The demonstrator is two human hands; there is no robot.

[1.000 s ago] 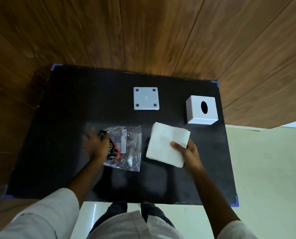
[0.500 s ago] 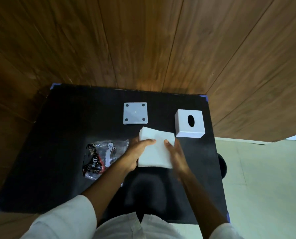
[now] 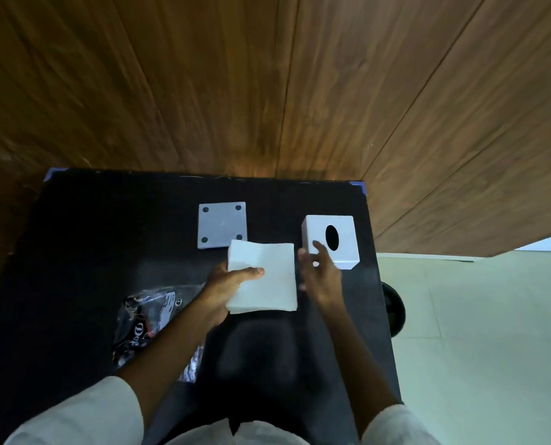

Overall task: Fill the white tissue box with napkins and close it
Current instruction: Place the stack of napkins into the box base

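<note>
Half a second on and the right hand (image 3: 319, 275) has let go of the napkins (image 3: 267, 277) and slid off toward the tissue box (image 3: 335, 240) — the left hand (image 3: 227, 289) has the stack to itself now, where a moment ago both hands were on it. From the head camera, looking down: the left hand pinches the napkin stack at its left edge, thumb lying across the top sheet, fingers hidden underneath, and the stack is carried just above the black table (image 3: 91, 252). The right hand is open, fingers loosely spread, its fingertips in front of the tissue box's near-left corner; contact cannot be made out. The white box sits at the far right of the table, dark oval slot facing up. To its left, well apart from it, lies the flat grey lid (image 3: 222, 224) with four dark dots at its corners; the far-left corner of the napkin stack overlaps the lid's near-right corner in this view. Down at the near left, a crinkled clear plastic bag (image 3: 146, 319) with dark and red print lies flat — partly covered by the left forearm. White sleeves (image 3: 85, 415) frame the bottom edge, wooden panelling (image 3: 267, 85) rises behind the table, and pale floor (image 3: 486, 332) shows on the right.
</note>
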